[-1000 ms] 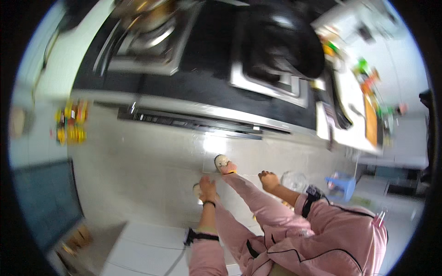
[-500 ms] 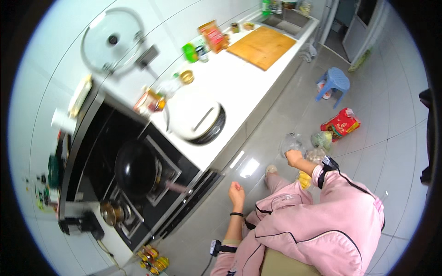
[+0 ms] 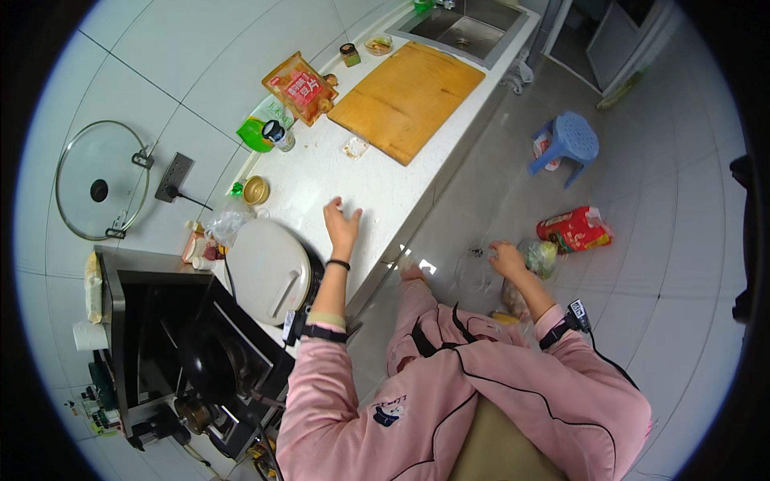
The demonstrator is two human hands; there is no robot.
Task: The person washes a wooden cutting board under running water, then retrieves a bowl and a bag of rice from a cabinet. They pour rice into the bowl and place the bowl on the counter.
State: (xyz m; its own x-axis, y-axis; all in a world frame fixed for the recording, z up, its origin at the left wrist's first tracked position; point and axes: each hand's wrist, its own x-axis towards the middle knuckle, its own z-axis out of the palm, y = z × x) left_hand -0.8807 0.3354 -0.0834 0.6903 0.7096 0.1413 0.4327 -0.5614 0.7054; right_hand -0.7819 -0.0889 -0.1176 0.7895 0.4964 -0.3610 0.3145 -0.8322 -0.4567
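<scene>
Ahead of the left hand (image 3: 343, 228), its empty fingers parted, lies a rectangular yellow-brown wooden board (image 3: 409, 100); left of them, a round white-lidded pot (image 3: 258, 268). The pose suggests a reach; grasping calls for closing them. The curled right hand's (image 3: 507, 258) hold I cannot tell.

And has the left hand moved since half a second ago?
Yes, the left hand moved from over the floor to over the white countertop.

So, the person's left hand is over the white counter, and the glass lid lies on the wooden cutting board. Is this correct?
Not quite: the glass lid hangs on the tiled wall, not on the wooden cutting board, as the head view shows. The left hand is over the white counter.
</scene>
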